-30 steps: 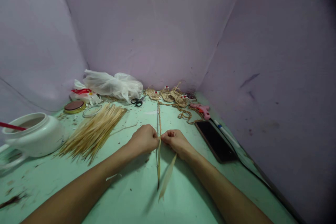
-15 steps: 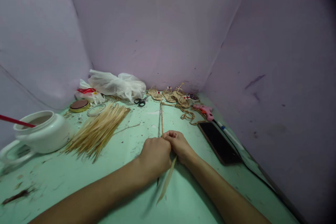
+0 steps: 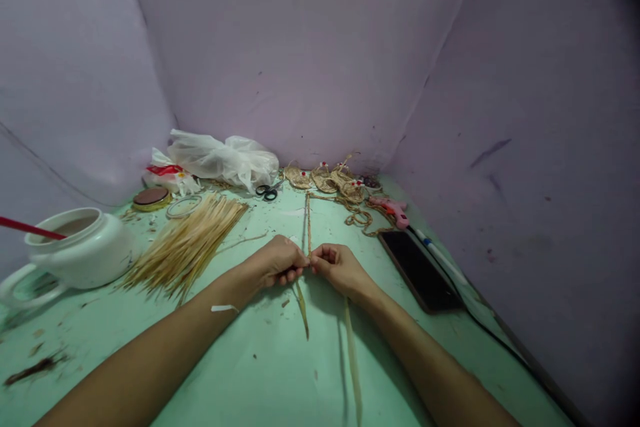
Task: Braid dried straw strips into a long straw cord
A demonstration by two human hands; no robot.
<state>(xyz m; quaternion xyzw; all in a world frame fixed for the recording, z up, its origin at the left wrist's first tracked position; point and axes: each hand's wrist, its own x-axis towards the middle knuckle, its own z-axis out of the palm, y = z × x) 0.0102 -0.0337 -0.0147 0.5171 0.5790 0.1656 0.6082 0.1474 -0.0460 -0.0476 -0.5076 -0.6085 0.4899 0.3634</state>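
My left hand [image 3: 277, 260] and my right hand [image 3: 337, 268] meet at the middle of the green table [image 3: 260, 360], both pinched on a thin twisted straw cord [image 3: 309, 223] that runs away from me toward the back wall. Two loose flat straw strips hang from the pinch toward me: one short strip [image 3: 302, 307] under my left hand, one longer strip [image 3: 353, 360] under my right wrist. Both hands have fingers curled closed around the cord's near end.
A bundle of straw stalks [image 3: 187, 243] lies left of my hands. A white pot [image 3: 75, 253] with a red stick stands far left. Plastic bags [image 3: 225, 160], scissors [image 3: 265, 192], small woven sandals [image 3: 325, 179], a pink glue gun [image 3: 393, 210] and a black phone [image 3: 417, 270] sit behind and right.
My left hand drew back from over my right hand to its left side. The loose strips swung apart, the longer one now trailing toward the lower right.
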